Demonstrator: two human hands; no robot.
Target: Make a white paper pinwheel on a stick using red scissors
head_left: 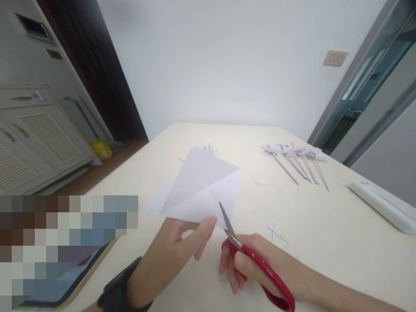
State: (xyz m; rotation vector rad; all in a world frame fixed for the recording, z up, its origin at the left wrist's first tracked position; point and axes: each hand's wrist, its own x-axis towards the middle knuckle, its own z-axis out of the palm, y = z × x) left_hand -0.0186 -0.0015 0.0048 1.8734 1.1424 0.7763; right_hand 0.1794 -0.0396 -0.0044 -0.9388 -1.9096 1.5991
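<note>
A square white sheet of paper (201, 186) with a diagonal crease is pinched at its lower edge by my left hand (186, 242), thumb on top. In my right hand (250, 260) are red-handled scissors (260, 260). Their blades are parted around the paper's lower right corner, one blade above the sheet and the other mostly hidden beneath it. Another piece of white paper (156, 201) shows under the sheet's left side. Thin paper strips (279, 234) lie scattered on the table to the right of the scissors.
Several white paper pinwheel-like pieces on rolled sticks (295, 160) lie at the table's back right. A long white case (383, 206) sits by the right edge. Small rolled paper sticks (210, 149) lie behind the sheet. A tablet-like device (84, 273), partly blurred out, is at the left.
</note>
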